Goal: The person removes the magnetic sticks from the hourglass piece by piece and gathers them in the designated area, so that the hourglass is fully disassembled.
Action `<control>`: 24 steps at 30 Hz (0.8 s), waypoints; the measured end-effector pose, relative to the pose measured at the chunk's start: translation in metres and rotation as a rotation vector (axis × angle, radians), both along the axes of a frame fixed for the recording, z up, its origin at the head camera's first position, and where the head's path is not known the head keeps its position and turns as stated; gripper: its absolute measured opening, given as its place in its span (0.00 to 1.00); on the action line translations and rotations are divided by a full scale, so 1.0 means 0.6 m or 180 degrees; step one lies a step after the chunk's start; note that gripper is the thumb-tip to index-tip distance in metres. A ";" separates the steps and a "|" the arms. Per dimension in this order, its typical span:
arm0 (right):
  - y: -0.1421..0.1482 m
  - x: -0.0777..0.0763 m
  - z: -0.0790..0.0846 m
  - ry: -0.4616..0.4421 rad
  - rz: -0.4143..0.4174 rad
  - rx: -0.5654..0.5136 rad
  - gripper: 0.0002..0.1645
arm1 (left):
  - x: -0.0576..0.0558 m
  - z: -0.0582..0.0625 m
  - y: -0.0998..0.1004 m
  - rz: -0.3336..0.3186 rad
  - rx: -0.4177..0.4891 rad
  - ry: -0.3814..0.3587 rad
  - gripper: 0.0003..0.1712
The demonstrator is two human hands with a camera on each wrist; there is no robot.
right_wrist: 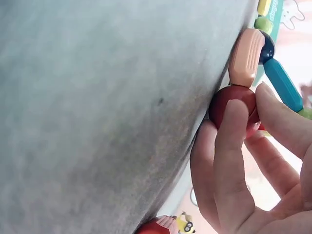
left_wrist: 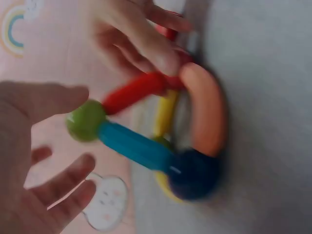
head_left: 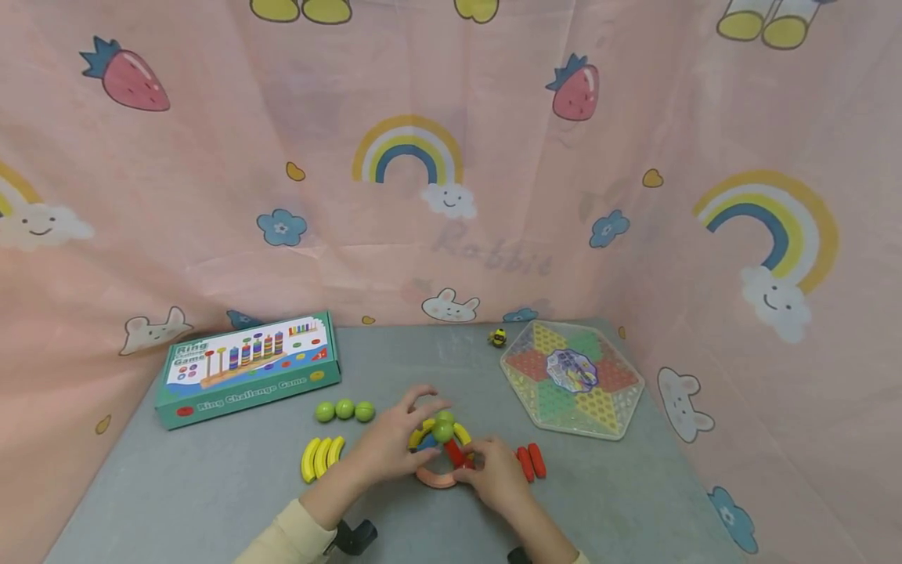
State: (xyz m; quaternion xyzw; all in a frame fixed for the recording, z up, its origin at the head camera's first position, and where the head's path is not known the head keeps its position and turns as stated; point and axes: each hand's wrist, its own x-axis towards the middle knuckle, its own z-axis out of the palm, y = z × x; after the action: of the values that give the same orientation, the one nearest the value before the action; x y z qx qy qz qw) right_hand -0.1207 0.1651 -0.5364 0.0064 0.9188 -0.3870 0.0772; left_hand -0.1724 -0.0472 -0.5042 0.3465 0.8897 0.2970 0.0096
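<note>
Between both hands stands a toy frame of rods and balls. Its base ring has an orange curved rod (left_wrist: 207, 107), yellow curved rods, a dark blue ball (left_wrist: 194, 173) and a dark red ball (right_wrist: 233, 105). From it a red rod (left_wrist: 134, 92) and a blue rod (left_wrist: 134, 146) rise to a green ball (left_wrist: 87, 120). My right hand (head_left: 496, 474) pinches the dark red ball between thumb and fingers. Around the upper green ball my left hand (head_left: 391, 440) is spread, its thumb tip right at the ball and the other fingers apart from it.
Left on the table are several yellow curved rods (head_left: 322, 457), green balls (head_left: 345, 409) and a green game box (head_left: 250, 372). To the right lie red rods (head_left: 532, 462), a hexagonal board (head_left: 574, 380) and a small yellow-black figure (head_left: 498, 338). A pink curtain (head_left: 493, 157) hangs behind.
</note>
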 end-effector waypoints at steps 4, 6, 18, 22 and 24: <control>0.001 -0.001 0.001 0.0121 0.0067 0.0103 0.22 | -0.010 0.016 0.016 -0.0545 -0.0332 0.0365 0.38; 0.000 -0.001 0.002 0.0108 0.0060 0.0108 0.23 | -0.012 0.020 0.023 -0.0628 -0.0548 0.0499 0.34; -0.002 -0.001 0.006 -0.0036 -0.0015 0.0117 0.24 | -0.017 0.002 0.044 -0.0608 -0.0425 0.0601 0.16; -0.002 -0.002 0.007 -0.0056 0.0003 0.0080 0.24 | -0.014 -0.004 0.048 -0.0542 -0.0427 0.0658 0.15; -0.002 -0.002 0.008 -0.0070 0.0003 0.0087 0.24 | -0.012 -0.005 0.050 -0.0521 -0.0455 0.0684 0.15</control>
State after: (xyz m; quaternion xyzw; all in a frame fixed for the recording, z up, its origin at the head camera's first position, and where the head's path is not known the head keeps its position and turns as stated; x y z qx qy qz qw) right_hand -0.1217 0.1637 -0.5314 0.0113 0.9231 -0.3742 0.0874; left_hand -0.1798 -0.0173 -0.5074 0.4462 0.8733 0.1923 -0.0369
